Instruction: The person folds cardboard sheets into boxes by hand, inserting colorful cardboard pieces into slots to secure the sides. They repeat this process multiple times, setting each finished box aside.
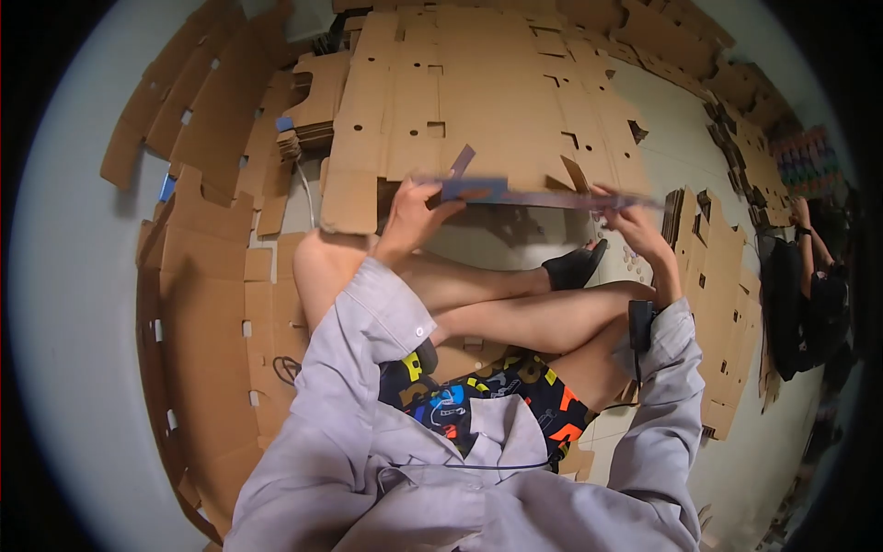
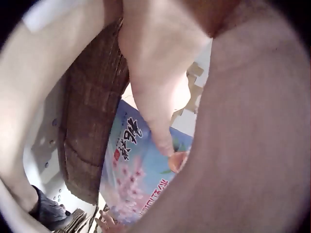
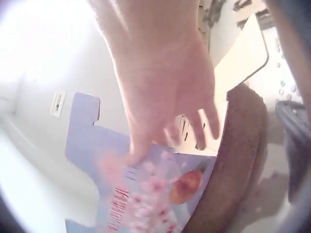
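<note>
A blue and pink printed cardboard sheet is held up nearly edge-on above the stack's near edge. My left hand grips its left end; the left wrist view shows the thumb of that hand against the printed face. At the other end, my right hand pinches the sheet. In the right wrist view the right hand has its thumb on the flower print, with other fingers over the upper edge. Brown flaps stick up behind the sheet in the head view.
A large stack of flat brown cardboard lies in front. More cardboard stands at the left and lies at the right. Crossed legs and a dark slipper are below the sheet. Another person sits far right.
</note>
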The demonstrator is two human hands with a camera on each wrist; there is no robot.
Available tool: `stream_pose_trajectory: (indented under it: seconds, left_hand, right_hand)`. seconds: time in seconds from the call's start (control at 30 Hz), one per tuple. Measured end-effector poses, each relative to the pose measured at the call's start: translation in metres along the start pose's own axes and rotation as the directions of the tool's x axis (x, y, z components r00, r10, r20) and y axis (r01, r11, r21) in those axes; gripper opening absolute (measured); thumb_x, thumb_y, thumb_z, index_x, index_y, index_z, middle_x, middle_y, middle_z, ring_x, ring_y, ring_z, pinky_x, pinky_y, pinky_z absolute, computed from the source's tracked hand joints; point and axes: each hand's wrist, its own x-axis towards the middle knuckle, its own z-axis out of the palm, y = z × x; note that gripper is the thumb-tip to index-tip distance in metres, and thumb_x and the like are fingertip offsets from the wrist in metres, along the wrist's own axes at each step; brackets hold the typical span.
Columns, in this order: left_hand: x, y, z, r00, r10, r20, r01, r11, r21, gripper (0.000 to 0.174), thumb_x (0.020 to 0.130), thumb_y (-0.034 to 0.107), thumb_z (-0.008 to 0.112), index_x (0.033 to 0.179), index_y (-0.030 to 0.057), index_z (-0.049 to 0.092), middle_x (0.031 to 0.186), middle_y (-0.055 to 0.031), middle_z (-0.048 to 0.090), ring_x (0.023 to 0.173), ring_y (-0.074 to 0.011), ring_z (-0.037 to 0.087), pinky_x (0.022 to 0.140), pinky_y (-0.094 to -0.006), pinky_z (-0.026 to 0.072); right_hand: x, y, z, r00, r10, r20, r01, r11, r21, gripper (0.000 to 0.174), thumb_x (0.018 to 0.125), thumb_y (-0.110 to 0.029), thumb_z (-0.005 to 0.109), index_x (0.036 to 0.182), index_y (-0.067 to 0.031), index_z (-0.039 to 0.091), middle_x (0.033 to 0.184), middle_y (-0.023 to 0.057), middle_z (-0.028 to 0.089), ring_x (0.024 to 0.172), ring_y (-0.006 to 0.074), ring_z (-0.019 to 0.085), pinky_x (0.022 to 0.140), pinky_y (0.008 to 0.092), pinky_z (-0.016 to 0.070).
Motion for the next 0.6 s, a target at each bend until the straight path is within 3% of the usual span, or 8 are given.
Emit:
stream_pose_trajectory:
  seconds: [0.03, 0.1, 0.17, 0.27, 0.37, 0.47, 0.57, 0.6]
  left_hand:
    - [-0.002, 0.000, 0.001, 0.995, -0.087, -0.048, 0.084, 0.995, -0.056, 0.030, 0.075, 0.022, 0.074, 0.095, 0.0000, 0.069, 0.090, -0.0121, 0.059, 0.085, -0.0252, 0.056, 0.074, -0.0306, 0.0447]
    - [-0.004, 0.002, 0.004, 0.949, -0.304, -0.079, 0.283, 0.937, -0.206, 0.032, 0.082, 0.029, 0.070, 0.084, -0.0029, 0.067, 0.089, -0.0105, 0.061, 0.085, -0.0188, 0.056, 0.072, -0.0288, 0.0446]
    - [-0.005, 0.006, 0.008, 0.839, -0.544, -0.031, 0.494, 0.783, -0.378, 0.038, 0.090, 0.034, 0.063, 0.083, -0.0031, 0.065, 0.086, -0.0072, 0.061, 0.084, -0.0123, 0.054, 0.070, -0.0274, 0.0440]
    - [0.001, 0.007, 0.024, 0.873, -0.424, -0.241, 0.278, 0.838, -0.469, 0.045, 0.097, 0.041, 0.051, 0.087, -0.0012, 0.062, 0.085, -0.0019, 0.058, 0.083, -0.0064, 0.049, 0.070, -0.0247, 0.0417]
    - [0.001, -0.006, 0.034, 0.818, -0.522, -0.241, 0.345, 0.781, -0.521, 0.045, 0.099, 0.043, 0.044, 0.086, 0.0020, 0.055, 0.080, 0.0011, 0.051, 0.076, -0.0070, 0.042, 0.069, -0.0248, 0.0380]
    - [0.015, -0.007, 0.037, 0.766, -0.591, -0.255, 0.359, 0.721, -0.593, 0.046, 0.101, 0.041, 0.041, 0.071, 0.0047, 0.040, 0.069, 0.0036, 0.039, 0.068, -0.0076, 0.032, 0.060, -0.0277, 0.0333]
    - [0.023, -0.018, 0.044, 0.731, -0.582, -0.356, 0.355, 0.771, -0.529, 0.047, 0.101, 0.035, 0.039, 0.067, 0.0021, 0.041, 0.064, 0.0043, 0.036, 0.063, -0.0075, 0.032, 0.054, -0.0286, 0.0305]
    - [0.024, -0.018, 0.046, 0.705, -0.615, -0.353, 0.362, 0.740, -0.567, 0.043, 0.100, 0.036, 0.041, 0.077, 0.0002, 0.047, 0.074, 0.0014, 0.045, 0.072, -0.0087, 0.040, 0.063, -0.0283, 0.0350]
  right_hand:
    - [0.005, 0.000, 0.002, 0.986, -0.114, -0.123, 0.104, 0.991, -0.090, 0.039, 0.096, -0.036, 0.052, 0.112, -0.0001, 0.056, 0.090, -0.0009, 0.054, 0.082, 0.0109, 0.047, 0.072, 0.0259, 0.0414]
    - [0.022, 0.000, -0.001, 0.985, 0.057, -0.165, -0.086, 0.982, -0.170, 0.042, 0.098, -0.039, 0.047, 0.113, 0.0004, 0.055, 0.100, 0.0013, 0.057, 0.090, 0.0117, 0.049, 0.077, 0.0279, 0.0427]
    - [0.025, -0.008, 0.030, 0.921, 0.006, -0.389, -0.012, 1.000, -0.014, 0.048, 0.099, -0.045, 0.044, 0.109, 0.0011, 0.055, 0.090, 0.0007, 0.058, 0.081, 0.0122, 0.048, 0.074, 0.0278, 0.0412]
    - [0.042, -0.007, 0.076, 0.827, 0.136, -0.545, 0.119, 0.905, 0.408, 0.049, 0.097, -0.047, 0.047, 0.107, 0.0002, 0.056, 0.091, 0.0030, 0.059, 0.077, 0.0141, 0.053, 0.072, 0.0283, 0.0447]
    - [0.063, 0.015, 0.104, 0.745, 0.178, -0.643, 0.317, 0.753, 0.576, 0.048, 0.095, -0.046, 0.052, 0.103, 0.0005, 0.059, 0.092, 0.0022, 0.060, 0.084, 0.0119, 0.052, 0.077, 0.0274, 0.0417]
    - [0.079, 0.004, 0.116, 0.589, 0.107, -0.801, 0.407, 0.817, 0.408, 0.044, 0.094, -0.042, 0.054, 0.102, 0.0011, 0.060, 0.093, 0.0039, 0.061, 0.083, 0.0120, 0.053, 0.076, 0.0285, 0.0433]
    - [0.076, -0.005, 0.114, 0.675, 0.177, -0.717, 0.358, 0.770, 0.527, 0.039, 0.093, -0.036, 0.057, 0.099, 0.0024, 0.061, 0.093, 0.0048, 0.061, 0.081, 0.0117, 0.055, 0.072, 0.0278, 0.0444]
    - [0.077, -0.006, 0.113, 0.667, 0.178, -0.723, 0.371, 0.762, 0.530, 0.038, 0.092, -0.035, 0.058, 0.097, 0.0026, 0.061, 0.092, 0.0047, 0.061, 0.080, 0.0116, 0.055, 0.071, 0.0275, 0.0446]
